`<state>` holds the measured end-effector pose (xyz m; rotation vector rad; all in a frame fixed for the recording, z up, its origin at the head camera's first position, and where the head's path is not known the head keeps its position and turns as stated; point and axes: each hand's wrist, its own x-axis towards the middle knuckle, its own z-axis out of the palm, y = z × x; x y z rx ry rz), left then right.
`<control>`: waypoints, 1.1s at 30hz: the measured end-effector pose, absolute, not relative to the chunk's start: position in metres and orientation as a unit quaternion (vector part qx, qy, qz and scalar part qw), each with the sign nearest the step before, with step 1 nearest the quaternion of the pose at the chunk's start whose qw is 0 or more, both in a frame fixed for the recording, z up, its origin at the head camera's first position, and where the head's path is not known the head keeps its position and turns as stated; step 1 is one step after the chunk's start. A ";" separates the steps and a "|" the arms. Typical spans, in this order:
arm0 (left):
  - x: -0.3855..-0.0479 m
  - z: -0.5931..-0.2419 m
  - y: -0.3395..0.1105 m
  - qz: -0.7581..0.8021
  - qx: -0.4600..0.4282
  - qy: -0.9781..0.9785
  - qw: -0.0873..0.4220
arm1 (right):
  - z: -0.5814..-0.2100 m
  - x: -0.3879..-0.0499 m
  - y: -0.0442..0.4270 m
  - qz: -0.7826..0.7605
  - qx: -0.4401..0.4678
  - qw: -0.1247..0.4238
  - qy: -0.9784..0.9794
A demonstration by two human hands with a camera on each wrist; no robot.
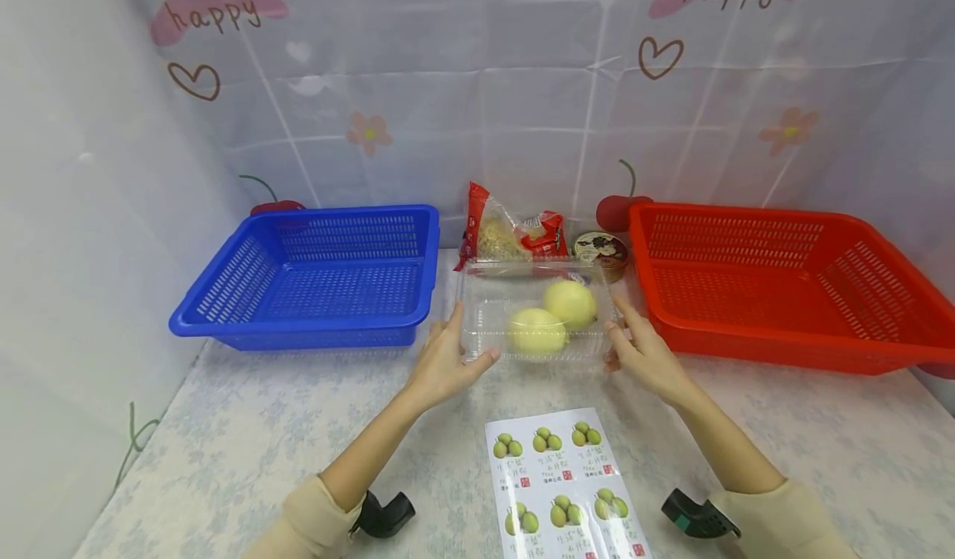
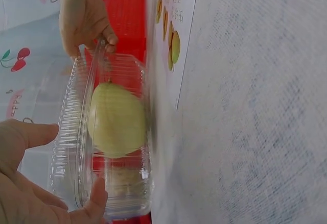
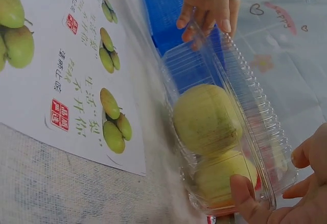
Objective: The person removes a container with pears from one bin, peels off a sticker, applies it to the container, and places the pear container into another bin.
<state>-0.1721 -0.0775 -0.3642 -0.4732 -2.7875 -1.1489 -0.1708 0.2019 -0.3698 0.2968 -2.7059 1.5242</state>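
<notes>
A clear plastic clamshell box with its lid down holds two pale yellow-green pears, seen through the plastic. My left hand holds its left end, thumb at the front and the other fingers along the side. At the right end, my right hand grips the box with thumb and fingers around the rim. Both wrist views show the box from its ends, with a pear near the left hand's side and another pear close to the right. Whether the box touches the table cannot be told.
A blue basket stands to the left, a red basket to the right. Behind the box are a red snack packet and a round tin. A sheet of pear stickers lies in front on the table.
</notes>
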 end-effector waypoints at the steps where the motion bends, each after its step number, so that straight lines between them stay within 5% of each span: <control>1: -0.172 -0.365 -0.078 -0.375 -0.156 -0.913 0.044 | -0.371 -0.172 0.202 0.490 0.095 0.011 -0.866; 21: -0.168 -0.370 -0.091 -0.371 -0.165 -0.914 -0.013 | -0.383 -0.163 0.202 0.492 0.093 0.033 -0.865; 28: -0.159 -0.368 -0.099 -0.308 -0.192 -0.932 0.023 | -0.390 -0.150 0.208 0.474 0.112 0.031 -0.873; 33: -0.147 -0.361 -0.098 -0.235 -0.193 -0.947 0.100 | -0.390 -0.137 0.209 0.447 0.082 0.038 -0.890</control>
